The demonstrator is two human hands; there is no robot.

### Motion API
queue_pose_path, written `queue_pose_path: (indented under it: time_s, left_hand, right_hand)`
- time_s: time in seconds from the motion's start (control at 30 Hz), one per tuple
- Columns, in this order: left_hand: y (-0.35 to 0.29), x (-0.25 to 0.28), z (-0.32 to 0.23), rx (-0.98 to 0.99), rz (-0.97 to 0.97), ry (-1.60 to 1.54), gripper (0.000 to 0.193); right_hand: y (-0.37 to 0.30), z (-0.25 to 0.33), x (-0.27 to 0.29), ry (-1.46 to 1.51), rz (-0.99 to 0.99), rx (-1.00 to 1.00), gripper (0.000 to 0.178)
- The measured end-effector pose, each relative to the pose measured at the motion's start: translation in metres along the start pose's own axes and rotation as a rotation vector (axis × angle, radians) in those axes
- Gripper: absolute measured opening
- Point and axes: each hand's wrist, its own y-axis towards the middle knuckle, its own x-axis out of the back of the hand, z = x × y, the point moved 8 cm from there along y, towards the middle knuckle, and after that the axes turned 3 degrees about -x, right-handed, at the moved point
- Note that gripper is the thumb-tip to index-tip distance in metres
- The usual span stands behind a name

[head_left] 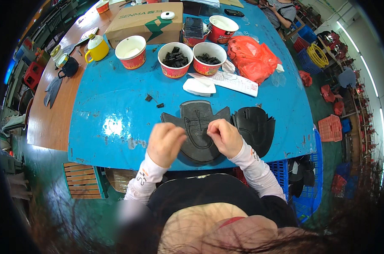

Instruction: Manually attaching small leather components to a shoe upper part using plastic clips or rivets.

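A black, curved cut piece, like a shoe upper part, lies flat at the table's near edge, with stitched lines across its middle. My left hand hovers over its left side, fingers curled closed. Over its right side is my right hand, thumb and forefinger pinched together. Whatever either hand may hold is too small or hidden to make out. Beside my right hand rests a pile of similar black pieces. Two small black bits lie farther off to the left.
Paper bowls line the far side; two hold black scraps, one being the left scrap bowl. Around them are a cardboard box, a yellow cup, a red plastic bag and a printed paper strip. Another person sits far right.
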Motion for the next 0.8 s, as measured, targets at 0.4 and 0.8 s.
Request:
queue_pose_path:
  time_s: [0.4, 0.8]
  left_hand:
    - [-0.018, 0.0, 0.064, 0.318, -0.217, -0.059, 0.004]
    - [-0.015, 0.011, 0.063, 0.235, -0.386, -0.017, 0.007]
  right_hand:
    - [-0.004, -0.029, 0.0, 0.036, -0.113, -0.071, 0.019]
    - [0.01, -0.027, 0.013, 0.152, -0.074, -0.155, 0.018]
